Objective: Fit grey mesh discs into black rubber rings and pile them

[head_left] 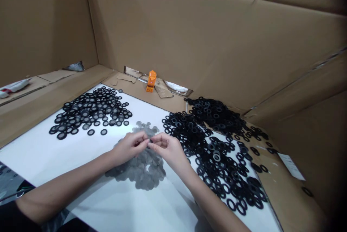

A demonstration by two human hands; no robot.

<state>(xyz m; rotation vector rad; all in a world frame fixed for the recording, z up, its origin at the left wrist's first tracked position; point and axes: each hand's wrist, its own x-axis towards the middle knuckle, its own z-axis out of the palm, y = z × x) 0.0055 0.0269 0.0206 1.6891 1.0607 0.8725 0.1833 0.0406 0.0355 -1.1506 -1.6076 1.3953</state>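
Observation:
My left hand [132,147] and my right hand [168,149] meet at the fingertips over a pile of thin grey discs [146,174]. Both are closed in a pinch on one small dark piece [149,142]. Fingers cover most of it, so I cannot tell whether it is a ring, a disc or both together. To the right of my right hand spreads a large heap of black rings [217,163] with open centres. Left of my hands lie many black rings with grey discs inside [92,111].
A white board [127,210] carries the piles, with cardboard walls [189,37] around it. An orange carton [151,81] stands at the back. More black rings [217,114] lie by the wall. A white paper slip [291,166] is at right, a white-and-red packet [15,86] at left.

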